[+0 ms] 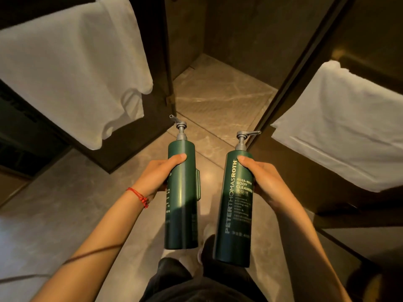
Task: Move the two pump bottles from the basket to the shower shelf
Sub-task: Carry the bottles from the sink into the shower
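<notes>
I hold two tall dark green pump bottles with grey pump heads upright in front of me. My left hand [156, 176] grips the left bottle [182, 205] around its upper half; a red cord bracelet sits on that wrist. My right hand [260, 177] grips the right bottle [234, 216], whose label reads "Body Cleanser". The two bottles are a little apart, above the floor. No basket and no shower shelf shows in the head view.
Ahead lies a shower stall with a marble floor [220, 92] and dark walls, its glass door [290, 83] open at right. White towels hang at left [72, 62] and right [346, 131]. My legs and a shoe [206, 234] show below.
</notes>
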`<action>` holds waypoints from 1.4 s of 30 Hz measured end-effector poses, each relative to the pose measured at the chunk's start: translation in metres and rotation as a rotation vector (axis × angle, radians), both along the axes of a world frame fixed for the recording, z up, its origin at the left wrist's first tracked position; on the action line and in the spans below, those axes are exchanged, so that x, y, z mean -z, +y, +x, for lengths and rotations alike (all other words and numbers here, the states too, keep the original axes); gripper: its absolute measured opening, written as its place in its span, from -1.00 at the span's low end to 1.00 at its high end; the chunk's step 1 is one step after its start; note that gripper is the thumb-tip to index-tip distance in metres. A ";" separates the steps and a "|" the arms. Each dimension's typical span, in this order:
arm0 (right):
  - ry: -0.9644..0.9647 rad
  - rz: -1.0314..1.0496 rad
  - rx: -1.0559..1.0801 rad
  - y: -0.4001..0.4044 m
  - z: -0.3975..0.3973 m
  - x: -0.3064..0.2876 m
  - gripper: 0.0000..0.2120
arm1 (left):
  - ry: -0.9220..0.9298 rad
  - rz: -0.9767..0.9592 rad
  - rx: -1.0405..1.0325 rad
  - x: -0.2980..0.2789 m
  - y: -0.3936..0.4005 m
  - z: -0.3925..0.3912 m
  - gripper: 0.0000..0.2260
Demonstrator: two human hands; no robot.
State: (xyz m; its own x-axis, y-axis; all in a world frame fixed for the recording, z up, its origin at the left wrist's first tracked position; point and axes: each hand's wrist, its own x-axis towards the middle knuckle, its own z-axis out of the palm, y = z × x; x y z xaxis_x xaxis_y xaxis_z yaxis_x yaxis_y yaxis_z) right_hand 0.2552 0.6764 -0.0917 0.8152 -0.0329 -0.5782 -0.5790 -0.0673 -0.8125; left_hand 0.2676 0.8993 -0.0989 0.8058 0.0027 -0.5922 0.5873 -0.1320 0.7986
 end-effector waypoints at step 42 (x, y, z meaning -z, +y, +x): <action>-0.176 -0.109 0.149 -0.079 0.745 -0.022 -0.76 | -0.116 -0.023 0.126 -0.022 -0.082 0.780 -0.72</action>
State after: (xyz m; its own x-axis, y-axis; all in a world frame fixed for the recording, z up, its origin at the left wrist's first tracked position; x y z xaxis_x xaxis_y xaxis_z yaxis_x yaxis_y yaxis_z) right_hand 1.0003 0.5973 -0.0697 0.8843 -0.2150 -0.4146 -0.4397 -0.0843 -0.8942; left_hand 1.0472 0.8170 -0.0765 0.8621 -0.1152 -0.4935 0.4706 -0.1792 0.8639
